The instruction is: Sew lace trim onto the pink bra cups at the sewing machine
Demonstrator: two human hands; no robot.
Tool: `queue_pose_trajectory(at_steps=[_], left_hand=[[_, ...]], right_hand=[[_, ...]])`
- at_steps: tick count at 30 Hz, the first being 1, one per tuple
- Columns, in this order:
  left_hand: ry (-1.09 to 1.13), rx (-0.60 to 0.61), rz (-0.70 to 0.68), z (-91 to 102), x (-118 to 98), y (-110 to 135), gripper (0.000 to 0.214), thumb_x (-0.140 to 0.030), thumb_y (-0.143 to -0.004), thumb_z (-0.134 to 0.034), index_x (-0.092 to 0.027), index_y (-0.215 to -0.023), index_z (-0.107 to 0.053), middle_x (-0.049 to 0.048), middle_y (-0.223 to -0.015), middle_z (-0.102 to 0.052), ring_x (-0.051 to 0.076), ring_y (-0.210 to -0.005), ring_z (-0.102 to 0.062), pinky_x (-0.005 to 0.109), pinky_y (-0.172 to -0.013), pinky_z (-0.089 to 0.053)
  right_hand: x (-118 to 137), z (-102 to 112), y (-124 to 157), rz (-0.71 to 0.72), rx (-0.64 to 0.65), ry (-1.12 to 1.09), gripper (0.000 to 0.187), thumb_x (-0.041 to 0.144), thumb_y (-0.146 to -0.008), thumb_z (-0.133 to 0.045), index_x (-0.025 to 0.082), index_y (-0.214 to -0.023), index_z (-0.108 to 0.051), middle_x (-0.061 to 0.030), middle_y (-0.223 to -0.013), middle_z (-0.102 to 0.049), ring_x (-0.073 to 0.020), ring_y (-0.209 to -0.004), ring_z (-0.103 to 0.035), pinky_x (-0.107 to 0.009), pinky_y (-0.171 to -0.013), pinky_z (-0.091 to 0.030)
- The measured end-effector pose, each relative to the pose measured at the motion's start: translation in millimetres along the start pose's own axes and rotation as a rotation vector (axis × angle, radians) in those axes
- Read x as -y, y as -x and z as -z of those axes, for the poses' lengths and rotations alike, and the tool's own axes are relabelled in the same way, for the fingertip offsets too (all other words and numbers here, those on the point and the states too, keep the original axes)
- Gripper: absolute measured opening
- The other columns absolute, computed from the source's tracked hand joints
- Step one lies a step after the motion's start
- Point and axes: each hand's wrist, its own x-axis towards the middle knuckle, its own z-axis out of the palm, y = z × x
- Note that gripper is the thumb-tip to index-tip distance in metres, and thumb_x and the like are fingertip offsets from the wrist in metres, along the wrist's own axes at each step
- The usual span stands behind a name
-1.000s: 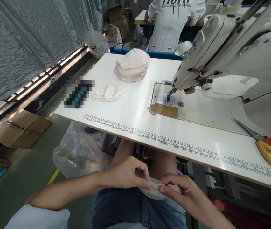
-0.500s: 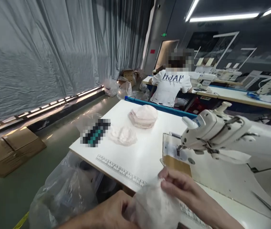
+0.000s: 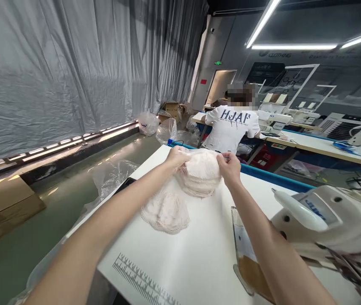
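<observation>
The cloth (image 3: 203, 164) is at the top of the stack (image 3: 198, 187), toward the surface's (image 3: 199, 258) far edge. It looks light, soft and limp, easily creased, best held by opposite edges. The left hand's (image 3: 178, 158) grip is pinched on one edge, the right hand's (image 3: 230, 167) on the other. Some fingertips are hidden; whether the cloth touches the stack is unclear. The frame cuts off the machine (image 3: 320, 224).
</observation>
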Motion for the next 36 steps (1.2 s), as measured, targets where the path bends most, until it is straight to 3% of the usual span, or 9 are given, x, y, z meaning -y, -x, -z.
queue_pose_trajectory(at_steps=[3,5,10,13,16,19,24,28,36], left_hand=[[-0.209,-0.085,-0.011,-8.2,17.3,-19.9,0.043,-0.007,-0.070,-0.060,-0.013,-0.111,-0.049,0.0102,-0.098,-0.057,0.022,-0.093,-0.055,0.034,-0.081,-0.045],[-0.349,-0.080,-0.052,-5.3,24.2,-12.5,0.041,-0.007,-0.070,-0.060,-0.013,-0.109,-0.052,0.0122,-0.102,-0.056,0.025,-0.098,-0.053,0.040,-0.089,-0.041],[-0.601,0.162,-0.256,22.0,29.1,60.4,0.032,-0.012,-0.073,-0.057,-0.022,-0.103,-0.059,0.0046,-0.107,-0.056,0.023,-0.101,-0.052,0.035,-0.095,-0.038],[-0.799,0.430,-0.269,37.3,38.4,106.1,0.024,-0.020,-0.069,-0.065,-0.022,-0.092,-0.063,0.0017,-0.092,-0.059,0.022,-0.092,-0.055,0.032,-0.085,-0.043],[-0.921,0.486,-0.245,38.7,51.3,131.6,0.011,-0.020,-0.074,-0.062,-0.018,-0.085,-0.065,0.0036,-0.086,-0.061,0.022,-0.088,-0.057,0.031,-0.082,-0.042],[-0.854,0.411,-0.271,29.1,57.8,142.8,0.012,-0.016,-0.081,-0.054,-0.017,-0.080,-0.065,0.0041,-0.086,-0.064,0.020,-0.086,-0.057,0.030,-0.080,-0.040],[-0.687,0.376,-0.263,16.5,56.0,155.3,0.013,-0.017,-0.081,-0.054,-0.016,-0.077,-0.067,0.0026,-0.084,-0.066,0.017,-0.079,-0.058,0.025,-0.073,-0.040],[-0.555,0.383,-0.224,17.8,56.9,156.7,0.014,-0.019,-0.080,-0.055,-0.016,-0.077,-0.068,0.0009,-0.077,-0.067,0.015,-0.074,-0.058,0.022,-0.066,-0.039],[-0.384,0.349,-0.150,22.8,63.8,148.4,0.013,-0.019,-0.072,-0.057,-0.014,-0.072,-0.069,0.0000,-0.065,-0.063,0.012,-0.064,-0.053,0.021,-0.058,-0.035]], right_hand=[[-12.8,-5.9,-10.5,-0.047,-0.039,0.223,0.027,0.030,-0.091,-0.057,0.016,-0.114,-0.056,-0.0073,-0.116,-0.058,-0.0218,-0.099,-0.059,-0.043,-0.083,-0.050],[-14.4,-6.2,-8.2,-0.044,-0.055,0.321,0.028,0.030,-0.090,-0.058,0.016,-0.114,-0.056,-0.0071,-0.117,-0.057,-0.0230,-0.102,-0.057,-0.045,-0.086,-0.048],[-3.3,5.8,31.9,0.134,-0.086,0.397,0.032,0.025,-0.092,-0.046,0.014,-0.122,-0.048,-0.0172,-0.131,-0.040,-0.0312,-0.111,-0.049,-0.053,-0.091,-0.039],[1.9,17.4,83.7,0.359,0.194,0.366,0.023,0.029,-0.092,-0.041,0.020,-0.109,-0.055,-0.0119,-0.115,-0.053,-0.0232,-0.086,-0.059,-0.039,-0.076,-0.047],[0.2,30.0,138.2,0.524,0.567,0.339,0.015,0.032,-0.088,-0.048,0.025,-0.097,-0.058,-0.0021,-0.097,-0.061,-0.0133,-0.057,-0.056,-0.027,-0.054,-0.045],[-5.1,45.4,173.9,0.555,0.659,0.357,0.014,0.027,-0.093,-0.039,0.024,-0.093,-0.053,-0.0012,-0.087,-0.060,-0.0124,-0.054,-0.054,-0.026,-0.051,-0.044],[-8.5,68.7,197.3,0.525,0.650,0.405,0.013,0.022,-0.092,-0.038,0.022,-0.102,-0.047,-0.0022,-0.084,-0.059,-0.0135,-0.053,-0.053,-0.026,-0.049,-0.044],[-4.2,70.9,204.4,0.518,0.659,0.396,0.028,0.026,-0.090,-0.042,0.023,-0.118,-0.045,-0.0038,-0.092,-0.058,-0.0135,-0.052,-0.053,-0.027,-0.048,-0.044],[5.4,62.1,195.5,0.516,0.626,0.336,0.026,0.027,-0.090,-0.039,0.023,-0.092,-0.064,-0.0034,-0.078,-0.067,-0.0185,-0.064,-0.062,-0.028,-0.056,-0.048]])
